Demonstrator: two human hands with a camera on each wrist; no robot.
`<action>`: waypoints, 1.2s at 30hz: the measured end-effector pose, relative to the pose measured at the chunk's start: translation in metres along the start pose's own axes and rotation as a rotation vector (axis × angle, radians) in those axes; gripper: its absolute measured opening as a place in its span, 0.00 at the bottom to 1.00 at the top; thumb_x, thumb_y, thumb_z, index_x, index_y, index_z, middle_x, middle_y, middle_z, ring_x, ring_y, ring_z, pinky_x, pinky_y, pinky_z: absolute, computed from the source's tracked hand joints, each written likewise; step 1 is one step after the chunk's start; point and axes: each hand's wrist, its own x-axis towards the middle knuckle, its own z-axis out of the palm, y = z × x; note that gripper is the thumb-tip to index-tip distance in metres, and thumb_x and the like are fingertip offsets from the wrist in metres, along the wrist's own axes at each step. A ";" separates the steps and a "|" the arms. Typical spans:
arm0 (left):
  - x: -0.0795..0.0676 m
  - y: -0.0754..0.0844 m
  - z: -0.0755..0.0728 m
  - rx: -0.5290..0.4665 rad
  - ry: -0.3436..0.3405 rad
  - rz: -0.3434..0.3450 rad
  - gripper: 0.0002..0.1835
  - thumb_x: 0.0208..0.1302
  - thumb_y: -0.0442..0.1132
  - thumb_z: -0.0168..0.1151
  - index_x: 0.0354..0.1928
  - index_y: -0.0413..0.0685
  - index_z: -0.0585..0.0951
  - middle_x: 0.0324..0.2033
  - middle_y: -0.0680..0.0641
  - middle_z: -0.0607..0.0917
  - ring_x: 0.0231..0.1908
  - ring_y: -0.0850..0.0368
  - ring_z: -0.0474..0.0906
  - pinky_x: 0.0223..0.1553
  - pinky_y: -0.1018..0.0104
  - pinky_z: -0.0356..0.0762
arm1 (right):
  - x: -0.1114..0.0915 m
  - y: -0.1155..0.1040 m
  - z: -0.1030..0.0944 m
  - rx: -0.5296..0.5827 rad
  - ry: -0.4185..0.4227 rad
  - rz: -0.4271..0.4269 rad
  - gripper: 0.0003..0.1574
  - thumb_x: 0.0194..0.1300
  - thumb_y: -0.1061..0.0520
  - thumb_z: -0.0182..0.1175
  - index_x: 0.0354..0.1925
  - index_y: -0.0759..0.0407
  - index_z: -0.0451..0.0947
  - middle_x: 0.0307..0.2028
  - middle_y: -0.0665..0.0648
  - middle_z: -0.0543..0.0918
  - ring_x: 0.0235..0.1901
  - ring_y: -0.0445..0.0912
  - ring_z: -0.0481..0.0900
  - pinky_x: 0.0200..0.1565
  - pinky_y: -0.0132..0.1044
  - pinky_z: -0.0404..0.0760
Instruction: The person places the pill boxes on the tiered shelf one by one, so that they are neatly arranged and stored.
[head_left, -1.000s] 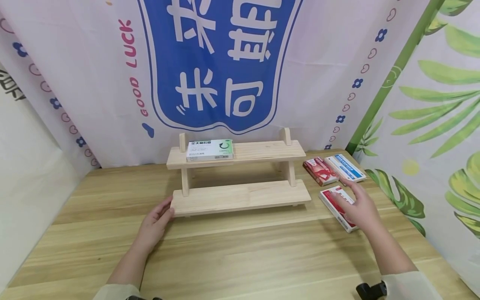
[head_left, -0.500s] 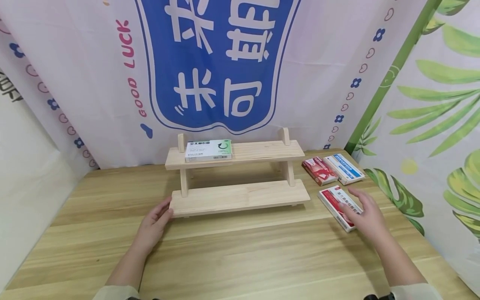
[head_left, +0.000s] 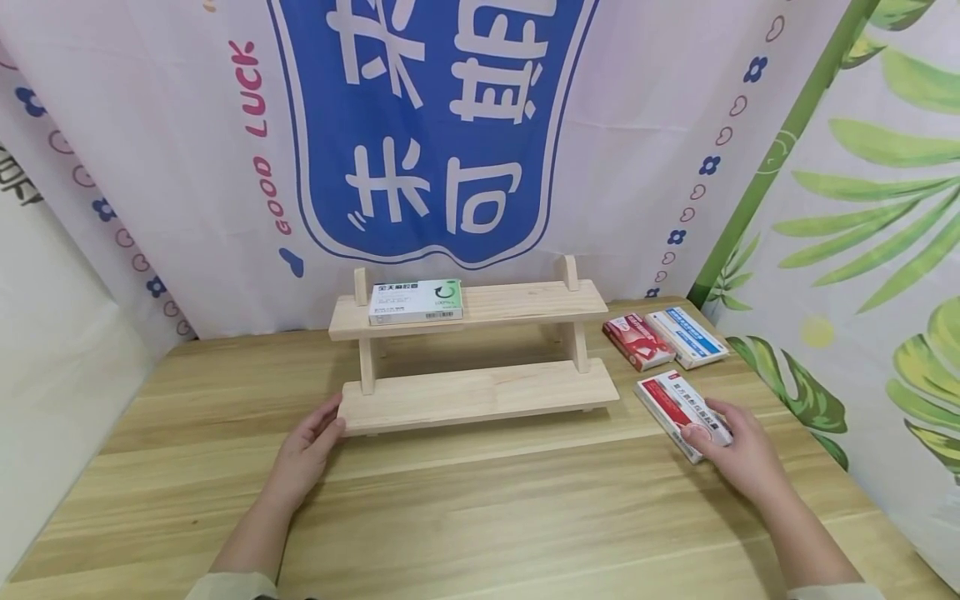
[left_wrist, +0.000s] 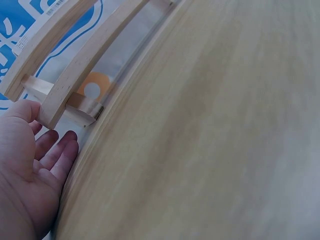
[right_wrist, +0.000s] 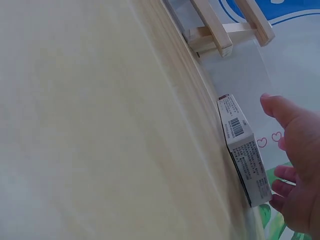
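A flat, oblong white cardboard box with a red panel and dark lettering [head_left: 671, 404] lies face up on the light wood-grained table [head_left: 480, 508], just beyond the right end of the two-tier shelf of pale bare wood [head_left: 480, 396]. The right hand [head_left: 738, 457] is over its near right corner, the grip spread rather than closed: the right wrist view shows the thumb clear of the printed sides, with the other fingers close to one corner. Whether any fingertip touches there cannot be told.

The white cardboard box should be light, its carton thin and fairly stiff along the folds but soft enough in the broad face to dent under a hard squeeze. Its coating looks smooth and may slide on dry skin; breakage seems unlikely. The surest hold is probably across the width, thumb on one long side and fingers on the other, near the middle so neither end dips. Pressing down on the face would give little purchase.

The left hand [head_left: 306, 450] rests at the left end of the shelf's lower plank, thumb touching it and fingers loosely bent.
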 end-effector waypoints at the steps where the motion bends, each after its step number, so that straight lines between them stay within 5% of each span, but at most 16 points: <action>1: 0.000 0.000 0.000 0.000 -0.001 0.001 0.30 0.77 0.45 0.48 0.74 0.40 0.59 0.72 0.35 0.62 0.71 0.44 0.59 0.53 0.94 0.63 | 0.000 0.002 0.001 -0.002 -0.009 0.001 0.49 0.66 0.38 0.61 0.69 0.71 0.60 0.65 0.81 0.60 0.63 0.76 0.59 0.61 0.74 0.60; 15: -0.001 -0.003 0.000 0.024 0.005 0.011 0.31 0.77 0.48 0.47 0.73 0.39 0.59 0.72 0.35 0.62 0.71 0.40 0.58 0.54 0.94 0.62 | -0.005 0.014 0.008 -0.080 -0.075 0.032 0.55 0.58 0.35 0.66 0.67 0.70 0.61 0.62 0.82 0.63 0.61 0.75 0.61 0.59 0.73 0.64; 36: 0.000 -0.001 0.000 0.014 -0.002 -0.010 0.32 0.76 0.49 0.48 0.74 0.40 0.59 0.73 0.36 0.61 0.72 0.42 0.58 0.53 0.94 0.62 | 0.005 0.002 -0.004 -0.045 -0.085 0.083 0.57 0.62 0.33 0.62 0.71 0.69 0.56 0.66 0.83 0.56 0.64 0.77 0.56 0.60 0.75 0.60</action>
